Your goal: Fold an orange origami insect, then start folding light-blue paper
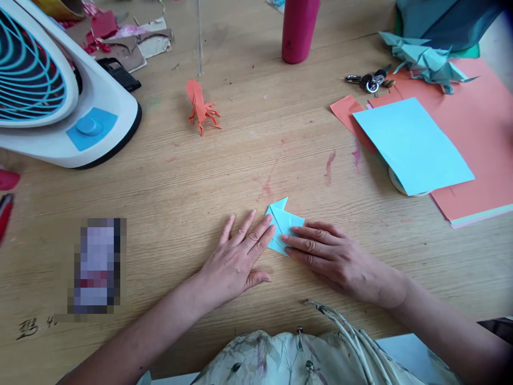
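A small folded piece of light blue origami paper point(292, 220) lies flat on the wooden table in front of me, with one pointed flap sticking up at its far end. My left hand point(240, 254) rests on the table with fingers spread, its fingertips touching the paper's left edge. From the other side, my right hand point(336, 256) lies over the paper's right part, fingers stretched out and pressing it down. Part of the paper is hidden beneath the fingers of both hands.
A white and blue fan point(96, 123) stands at the left. Beyond my hands is an orange origami insect point(200, 107); a magenta bottle point(298, 32) stands farther back. At right lie a blue sheet point(412, 144), orange paper point(481, 123), keys point(371, 81) and a teal origami figure point(433, 61).
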{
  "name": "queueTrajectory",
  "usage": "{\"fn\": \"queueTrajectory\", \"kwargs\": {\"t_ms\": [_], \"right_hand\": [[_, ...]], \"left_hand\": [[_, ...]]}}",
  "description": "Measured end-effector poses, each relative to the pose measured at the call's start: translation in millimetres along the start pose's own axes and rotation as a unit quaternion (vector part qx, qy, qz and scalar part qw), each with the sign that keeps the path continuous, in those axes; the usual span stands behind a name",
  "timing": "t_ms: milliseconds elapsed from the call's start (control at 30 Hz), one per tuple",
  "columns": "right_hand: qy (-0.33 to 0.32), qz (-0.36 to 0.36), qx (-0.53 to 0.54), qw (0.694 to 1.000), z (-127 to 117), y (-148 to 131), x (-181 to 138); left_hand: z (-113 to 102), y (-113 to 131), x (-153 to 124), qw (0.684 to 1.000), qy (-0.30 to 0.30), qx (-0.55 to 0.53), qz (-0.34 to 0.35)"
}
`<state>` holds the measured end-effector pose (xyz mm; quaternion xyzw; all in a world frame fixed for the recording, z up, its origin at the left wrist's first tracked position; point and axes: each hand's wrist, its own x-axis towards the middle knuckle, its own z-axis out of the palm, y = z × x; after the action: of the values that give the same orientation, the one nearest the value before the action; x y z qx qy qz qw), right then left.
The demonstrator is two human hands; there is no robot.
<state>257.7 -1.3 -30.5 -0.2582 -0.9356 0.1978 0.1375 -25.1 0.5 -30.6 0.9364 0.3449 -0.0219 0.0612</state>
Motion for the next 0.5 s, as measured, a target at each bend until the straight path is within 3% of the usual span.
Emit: {"fn": "queueTrajectory", "kwargs": {"t_ms": [367,500], "right_hand": [[0.004,-0.005,0.018,1.0,-0.5,-1.2,-1.4],[0.035,-0.001,0.056,0.998,-1.1,0.9,-2.2]], "left_hand": [[0.3,-2.3,-0.1,1.0,0.004,-0.01,0.012],[0.1,-1.8,0.4,1.0,-0.003,-0.013,0.011]]}}
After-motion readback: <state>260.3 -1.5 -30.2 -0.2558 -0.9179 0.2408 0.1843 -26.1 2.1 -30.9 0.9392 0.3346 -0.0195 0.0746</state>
